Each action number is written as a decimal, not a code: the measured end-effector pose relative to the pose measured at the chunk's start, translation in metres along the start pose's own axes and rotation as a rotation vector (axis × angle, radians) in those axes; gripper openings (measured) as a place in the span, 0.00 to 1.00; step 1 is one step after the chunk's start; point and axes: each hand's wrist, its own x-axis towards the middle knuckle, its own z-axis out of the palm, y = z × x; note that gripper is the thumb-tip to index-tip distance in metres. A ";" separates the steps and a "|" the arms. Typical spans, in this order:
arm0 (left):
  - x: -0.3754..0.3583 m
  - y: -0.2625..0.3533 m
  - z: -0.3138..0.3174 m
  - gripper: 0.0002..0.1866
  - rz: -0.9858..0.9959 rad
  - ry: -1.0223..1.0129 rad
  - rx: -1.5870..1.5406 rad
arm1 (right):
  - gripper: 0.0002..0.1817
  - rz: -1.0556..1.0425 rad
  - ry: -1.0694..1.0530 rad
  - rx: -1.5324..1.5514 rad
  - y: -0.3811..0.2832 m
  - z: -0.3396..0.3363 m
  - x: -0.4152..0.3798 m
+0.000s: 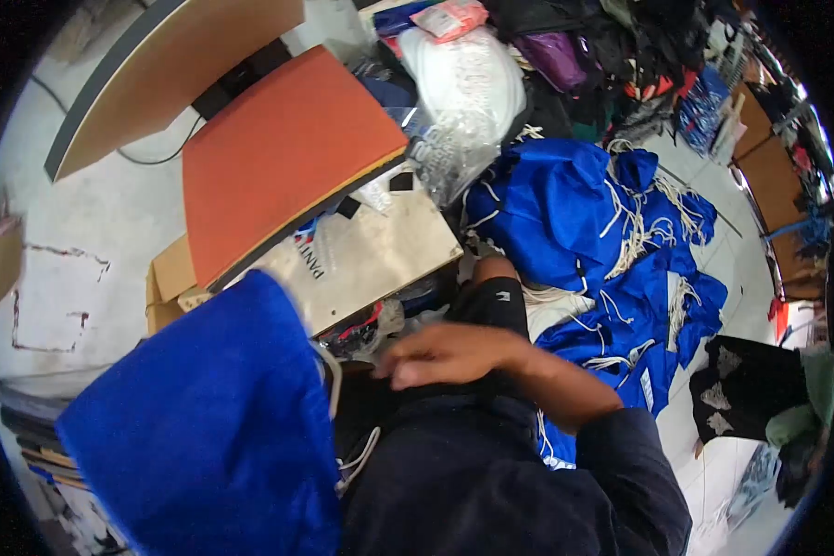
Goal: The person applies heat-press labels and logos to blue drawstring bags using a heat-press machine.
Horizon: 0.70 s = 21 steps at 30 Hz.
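Observation:
A blue drawstring bag (pixel 213 417) hangs spread out at the lower left, with white cord (pixel 332 380) along its right edge. My left hand is not in view; the bag covers the area on that side. Over my lap, just right of the bag, is my right hand (pixel 449 355). It is slightly blurred, with thumb and fingers a little apart and nothing visible between them. The hand is close to the bag's cord but looks apart from it.
Blue drawstring bags (pixel 565 218) with white cords are heaped on the floor to my right. An orange-red padded board (pixel 287 157) rests above a wooden panel (pixel 389 250). Plastic-wrapped white goods (pixel 463 83) and dark clothing lie farther back. A black cloth (pixel 732 389) lies at right.

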 end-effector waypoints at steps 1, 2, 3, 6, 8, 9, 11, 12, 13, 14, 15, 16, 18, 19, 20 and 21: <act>-0.007 -0.002 -0.001 0.21 -0.009 0.007 0.015 | 0.36 0.004 -0.067 0.059 -0.001 0.011 0.016; -0.011 -0.004 -0.002 0.21 -0.012 0.010 0.031 | 0.36 -0.001 -0.078 0.050 -0.005 0.020 0.032; -0.012 -0.006 -0.003 0.21 -0.007 0.009 0.047 | 0.38 -0.022 -0.039 0.274 -0.009 0.029 0.046; 0.003 -0.011 0.005 0.22 0.057 -0.079 0.075 | 0.46 -0.060 0.181 0.957 -0.016 0.048 0.062; 0.028 -0.007 0.015 0.22 0.144 -0.179 0.095 | 0.44 -0.089 0.276 1.085 -0.035 0.040 0.061; 0.040 -0.002 0.021 0.22 0.189 -0.225 0.108 | 0.44 -0.092 0.336 1.072 -0.039 0.026 0.058; 0.061 0.003 0.030 0.22 0.260 -0.294 0.136 | 0.42 -0.070 0.375 0.376 -0.048 -0.010 0.049; 0.068 0.005 0.033 0.23 0.289 -0.320 0.154 | 0.36 0.018 0.494 0.041 -0.060 -0.028 0.037; 0.072 0.007 0.035 0.23 0.307 -0.344 0.174 | 0.34 0.163 0.498 -0.279 -0.087 -0.043 0.025; 0.074 0.008 0.035 0.23 0.323 -0.362 0.197 | 0.32 0.308 0.486 -0.598 -0.109 -0.055 0.016; 0.077 0.009 0.036 0.23 0.338 -0.370 0.217 | 0.29 0.278 0.516 -0.760 -0.114 -0.064 0.011; 0.074 0.015 0.035 0.23 0.348 -0.373 0.236 | 0.26 0.243 0.540 -0.924 -0.119 -0.071 0.008; 0.089 0.022 0.050 0.26 0.339 -0.419 0.305 | 0.23 0.032 0.538 -0.919 -0.138 -0.077 0.001; 0.096 0.026 0.055 0.29 0.318 -0.471 0.377 | 0.21 -0.084 0.448 -0.879 -0.155 -0.075 0.000; 0.096 0.028 0.048 0.29 0.330 -0.460 0.378 | 0.19 -0.199 0.359 -0.838 -0.170 -0.072 -0.001; 0.094 0.033 0.034 0.35 0.335 -0.321 0.210 | 0.19 -0.201 0.366 -0.855 -0.183 -0.068 -0.003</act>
